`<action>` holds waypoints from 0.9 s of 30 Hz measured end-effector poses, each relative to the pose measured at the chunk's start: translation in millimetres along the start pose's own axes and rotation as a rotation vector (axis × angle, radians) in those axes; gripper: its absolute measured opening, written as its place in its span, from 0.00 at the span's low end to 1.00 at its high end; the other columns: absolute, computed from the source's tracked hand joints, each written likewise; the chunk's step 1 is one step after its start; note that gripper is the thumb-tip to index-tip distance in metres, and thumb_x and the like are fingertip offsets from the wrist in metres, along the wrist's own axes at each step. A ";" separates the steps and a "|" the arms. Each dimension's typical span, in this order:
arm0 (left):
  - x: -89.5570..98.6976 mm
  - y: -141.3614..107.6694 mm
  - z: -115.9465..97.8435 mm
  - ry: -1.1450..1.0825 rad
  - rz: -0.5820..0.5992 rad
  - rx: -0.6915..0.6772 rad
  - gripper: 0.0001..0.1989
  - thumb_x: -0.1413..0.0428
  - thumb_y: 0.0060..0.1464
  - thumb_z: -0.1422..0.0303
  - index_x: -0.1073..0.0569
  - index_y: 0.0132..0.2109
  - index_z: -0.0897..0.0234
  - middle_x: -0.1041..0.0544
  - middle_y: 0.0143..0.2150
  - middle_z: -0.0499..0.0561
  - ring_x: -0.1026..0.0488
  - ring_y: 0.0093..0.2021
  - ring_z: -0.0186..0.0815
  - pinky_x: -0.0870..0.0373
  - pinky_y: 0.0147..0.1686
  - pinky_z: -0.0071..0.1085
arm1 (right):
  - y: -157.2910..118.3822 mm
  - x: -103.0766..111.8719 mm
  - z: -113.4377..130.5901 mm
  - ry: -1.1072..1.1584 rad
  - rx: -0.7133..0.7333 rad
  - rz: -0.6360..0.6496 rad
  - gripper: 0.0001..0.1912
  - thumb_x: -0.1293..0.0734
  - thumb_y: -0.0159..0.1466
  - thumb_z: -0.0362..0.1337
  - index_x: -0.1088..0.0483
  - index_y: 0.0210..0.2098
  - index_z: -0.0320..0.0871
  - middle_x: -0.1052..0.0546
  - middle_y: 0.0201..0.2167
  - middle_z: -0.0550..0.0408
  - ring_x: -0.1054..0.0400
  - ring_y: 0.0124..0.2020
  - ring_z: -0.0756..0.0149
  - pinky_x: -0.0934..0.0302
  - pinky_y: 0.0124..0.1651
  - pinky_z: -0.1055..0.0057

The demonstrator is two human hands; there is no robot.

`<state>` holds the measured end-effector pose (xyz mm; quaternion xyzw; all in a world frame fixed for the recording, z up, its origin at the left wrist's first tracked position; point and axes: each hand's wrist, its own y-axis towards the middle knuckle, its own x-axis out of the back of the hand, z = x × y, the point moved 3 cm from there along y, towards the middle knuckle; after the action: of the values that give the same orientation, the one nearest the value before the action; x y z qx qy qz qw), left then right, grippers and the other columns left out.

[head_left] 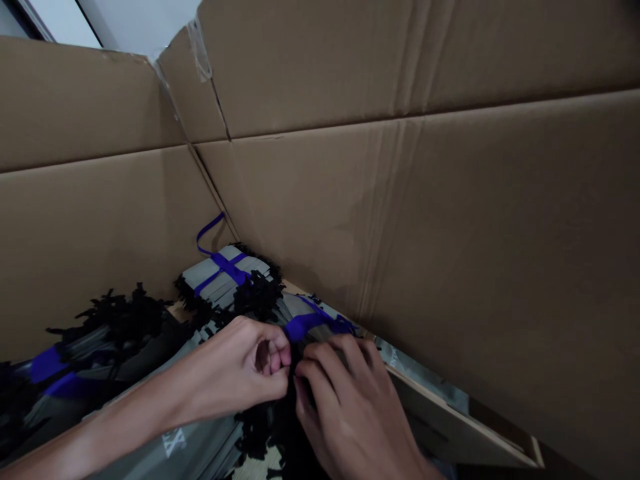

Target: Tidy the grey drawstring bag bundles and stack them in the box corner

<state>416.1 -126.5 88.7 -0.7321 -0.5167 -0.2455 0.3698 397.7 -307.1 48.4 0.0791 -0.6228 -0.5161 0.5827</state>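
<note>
My left hand is closed, its thumb and curled fingers pressed together beside a bundle of grey, flat pieces with black fringed ends. A blue strap wraps this bundle and runs down behind the fingertips. Close on the right, my right hand bends its fingers and thumb inward over black material. The fingertips of both hands nearly meet; what they pinch is hidden. Under my left forearm lies another stack of grey pieces with a white printed mark.
Tall cardboard walls meet in a corner ahead. A second blue-strapped bundle lies in that corner, its strap end sticking up. More strapped bundles are at the left. A wooden-edged panel runs along the right wall.
</note>
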 end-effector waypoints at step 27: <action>-6.0 -0.6 0.9 -0.413 0.141 0.161 0.07 0.45 0.42 0.66 0.31 0.32 0.60 0.32 0.25 0.40 0.31 0.26 0.33 0.28 0.30 0.31 | 1.2 -7.9 -9.3 0.015 0.184 0.040 0.07 0.34 0.71 0.28 0.25 0.47 0.39 0.18 0.44 0.51 0.32 0.45 0.56 0.43 0.51 0.54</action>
<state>413.5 -129.1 83.9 -0.7692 -0.5469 -0.0222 0.3297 408.2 -306.2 42.2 0.1233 -0.6647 -0.4444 0.5878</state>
